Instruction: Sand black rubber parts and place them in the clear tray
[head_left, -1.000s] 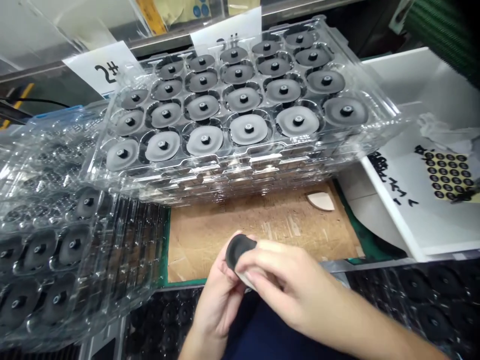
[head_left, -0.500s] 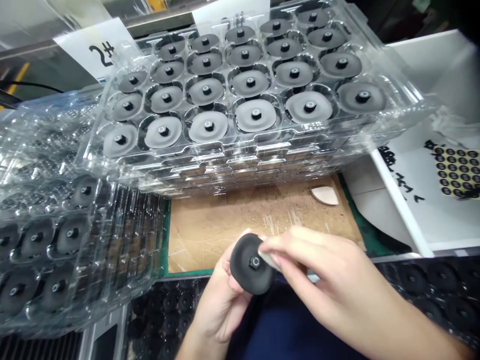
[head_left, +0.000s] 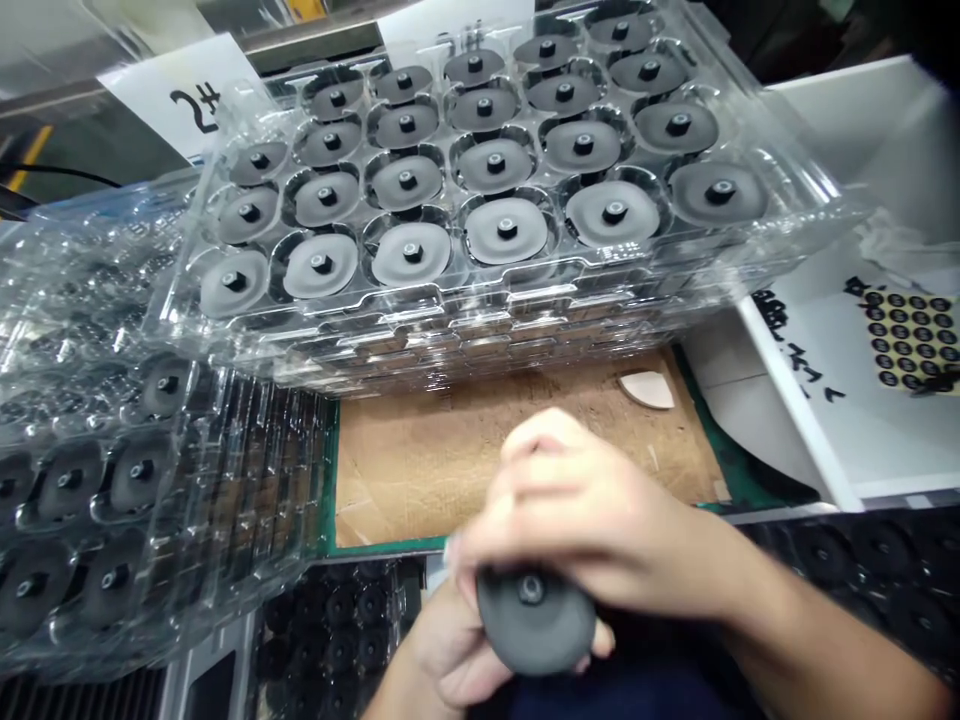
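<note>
My left hand (head_left: pixel 454 640), below the edge of the cardboard, grips a black rounded disc (head_left: pixel 536 630) with a short stud in its middle. Its face is tilted up toward me. My right hand (head_left: pixel 559 505) curls over the far rim of the disc, knuckles up. At its blurred fingertips, on the disc's left side, shows a bit of a small whitish pad (head_left: pixel 450 550); the rest of the pad is hidden by the fingers. A similar off-white flat piece (head_left: pixel 649 390) lies on the cardboard (head_left: pixel 420 450).
Stacked clear plastic trays (head_left: pixel 465 300) hold rows of like black discs straight ahead. More trays (head_left: pixel 247 480) rise on the left. To the right stands a white bin (head_left: pixel 799 400) with a sheet of round black stickers (head_left: pixel 911 340). A paper sign (head_left: pixel 187 95) reads "2#".
My right hand has swung from the disc's right rim across its far side to the left. The disc has come lower and nearer, in my left hand.
</note>
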